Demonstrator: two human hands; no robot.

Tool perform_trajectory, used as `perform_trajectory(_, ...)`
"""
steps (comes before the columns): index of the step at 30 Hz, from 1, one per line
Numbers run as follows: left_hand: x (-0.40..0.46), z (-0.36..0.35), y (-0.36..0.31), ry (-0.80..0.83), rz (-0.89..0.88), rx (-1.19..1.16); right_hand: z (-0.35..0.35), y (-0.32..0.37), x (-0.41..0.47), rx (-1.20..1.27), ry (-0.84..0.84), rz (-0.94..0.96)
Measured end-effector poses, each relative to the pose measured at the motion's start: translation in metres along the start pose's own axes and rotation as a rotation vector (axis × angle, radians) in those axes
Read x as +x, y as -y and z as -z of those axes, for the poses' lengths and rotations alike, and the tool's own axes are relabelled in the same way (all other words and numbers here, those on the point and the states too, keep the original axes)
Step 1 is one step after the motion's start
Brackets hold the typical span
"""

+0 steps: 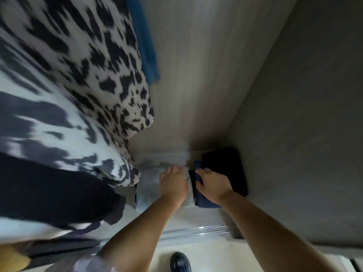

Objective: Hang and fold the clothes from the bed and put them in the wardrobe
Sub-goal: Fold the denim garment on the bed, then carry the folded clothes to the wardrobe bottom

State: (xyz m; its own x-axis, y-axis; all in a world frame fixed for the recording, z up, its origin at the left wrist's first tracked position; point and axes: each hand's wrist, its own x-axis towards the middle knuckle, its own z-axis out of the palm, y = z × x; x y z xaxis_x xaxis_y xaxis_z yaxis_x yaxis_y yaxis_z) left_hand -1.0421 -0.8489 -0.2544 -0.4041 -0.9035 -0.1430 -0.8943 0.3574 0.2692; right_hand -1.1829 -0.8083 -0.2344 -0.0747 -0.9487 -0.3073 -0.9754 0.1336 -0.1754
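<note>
We find the folded navy garment (202, 195) lying on the wardrobe floor (176, 218), and we take it as our landmark. Our right hand (213, 184) lies over its top, fingers reaching toward its far end, the thumb down its near-left edge; whether those fingers curl under the cloth we cannot tell. We judge the hand is there to seat the fold squarely in the row.

Touching it on the left is a pale folded garment (146, 190), on which our left hand (173, 183) presses with fingers laid fairly flat and close together, probably to keep that pile from slumping. To its right, touching or overlapping, lies a black folded garment (229, 169) against the wardrobe side wall (304, 114). Hanging above and to the left are a black-and-white patterned garment (82, 75) and a blue one (145, 42).
</note>
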Motion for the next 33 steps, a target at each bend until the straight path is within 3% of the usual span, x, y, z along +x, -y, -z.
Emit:
perform_trajectory(11,-0.116,0.180,-0.045,-0.040,-0.329,0.198,0.118,0.024,-0.164,0.015,-0.157,-0.167)
perform_trajectory(16,-0.162,0.220,-0.107,-0.050,-0.407,0.085,0.152,0.006,-0.243,0.007,-0.244,-0.217)
perform_trajectory(24,-0.243,0.212,-0.253,-0.008,-0.703,0.183,0.160,-0.076,-0.397,0.025,-0.229,-0.420)
perform_trajectory(33,-0.360,0.132,-0.512,0.041,-0.936,0.104,0.128,-0.249,-0.664,0.057,-0.183,-0.764)
